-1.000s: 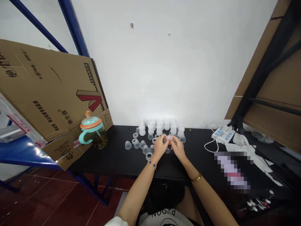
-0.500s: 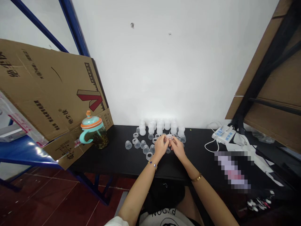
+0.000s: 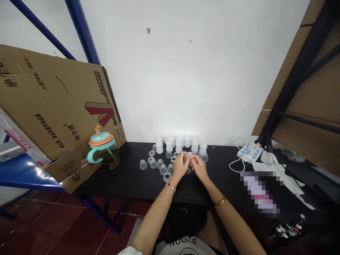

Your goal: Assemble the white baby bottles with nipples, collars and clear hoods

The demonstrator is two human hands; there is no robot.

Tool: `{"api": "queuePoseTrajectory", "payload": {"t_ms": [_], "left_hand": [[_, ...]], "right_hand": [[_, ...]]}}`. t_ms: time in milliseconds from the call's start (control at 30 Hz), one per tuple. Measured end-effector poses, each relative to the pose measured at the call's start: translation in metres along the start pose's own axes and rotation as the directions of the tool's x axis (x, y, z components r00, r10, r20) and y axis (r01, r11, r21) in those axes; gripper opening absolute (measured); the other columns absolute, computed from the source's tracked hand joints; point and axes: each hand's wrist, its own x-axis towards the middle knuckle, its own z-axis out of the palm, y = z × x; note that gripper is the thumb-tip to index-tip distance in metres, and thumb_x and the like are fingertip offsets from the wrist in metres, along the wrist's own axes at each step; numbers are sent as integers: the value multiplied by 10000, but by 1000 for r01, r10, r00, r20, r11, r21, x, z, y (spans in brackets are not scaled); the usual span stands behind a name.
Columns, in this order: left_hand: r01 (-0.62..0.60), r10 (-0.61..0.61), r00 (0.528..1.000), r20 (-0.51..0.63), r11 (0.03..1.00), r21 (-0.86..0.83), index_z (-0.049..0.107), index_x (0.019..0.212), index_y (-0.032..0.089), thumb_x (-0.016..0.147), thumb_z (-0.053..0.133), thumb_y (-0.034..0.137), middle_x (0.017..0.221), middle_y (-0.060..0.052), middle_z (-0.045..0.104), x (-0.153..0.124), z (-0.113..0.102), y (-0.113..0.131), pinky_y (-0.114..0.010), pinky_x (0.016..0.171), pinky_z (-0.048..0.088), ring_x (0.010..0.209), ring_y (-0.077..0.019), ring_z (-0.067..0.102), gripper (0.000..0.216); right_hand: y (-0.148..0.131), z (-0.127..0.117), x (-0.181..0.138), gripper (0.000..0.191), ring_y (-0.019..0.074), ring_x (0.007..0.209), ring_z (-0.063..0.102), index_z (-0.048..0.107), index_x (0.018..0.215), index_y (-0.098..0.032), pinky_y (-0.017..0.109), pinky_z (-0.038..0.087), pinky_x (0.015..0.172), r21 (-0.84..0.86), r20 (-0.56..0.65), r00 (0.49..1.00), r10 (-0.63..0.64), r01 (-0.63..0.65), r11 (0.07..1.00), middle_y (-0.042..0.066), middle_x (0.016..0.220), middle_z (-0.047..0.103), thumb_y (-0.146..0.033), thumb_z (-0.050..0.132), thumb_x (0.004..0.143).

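Note:
Both hands meet over the black table (image 3: 127,184). My left hand (image 3: 180,166) and my right hand (image 3: 199,168) pinch a pale, translucent bottle ring (image 3: 190,154) between their fingertips, which partly cover it. Whether a nipple sits inside that ring I cannot tell. Just beneath the hands lies another ring (image 3: 188,171). To the left are clear dome-shaped caps (image 3: 143,164) and loose translucent rings (image 3: 167,177). Behind the hands, several small white baby bottles (image 3: 179,146) stand in rows near the wall.
A turquoise and orange lidded jug (image 3: 108,156) with dark contents stands at the left, by a large cardboard box (image 3: 61,106). On the right lie a white power strip (image 3: 249,152) with cables, crumpled white paper (image 3: 278,173) and a pixelated item (image 3: 260,194).
The view has shifted slightly, so everything sits a little further left. Fingers have turned slightly around the ring, which both hands still hold in the same place.

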Motion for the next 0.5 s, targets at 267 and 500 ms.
{"api": "queuePoseTrajectory", "payload": {"t_ms": [267,500], "left_hand": [[15,-14,1000,15,997,-76,618,1146,219,992,478,433,950,-56,731,0,1,0,-295,742,493,812,-189,680,298],[5,-7,1000,-16,994,-107,643,1067,207,996,479,429,922,-60,730,1,0,0,-282,739,491,815,-184,680,285]], "right_hand": [[4,0,0,369,153,437,526,636,936,-236,278,419,468,-56,-10,1000,-8,7,998,-16,619,613,-570,482,934],[-1,-2,0,536,124,451,554,624,1173,-207,271,447,459,-44,-92,996,16,-20,999,78,974,737,-649,526,887]]}}
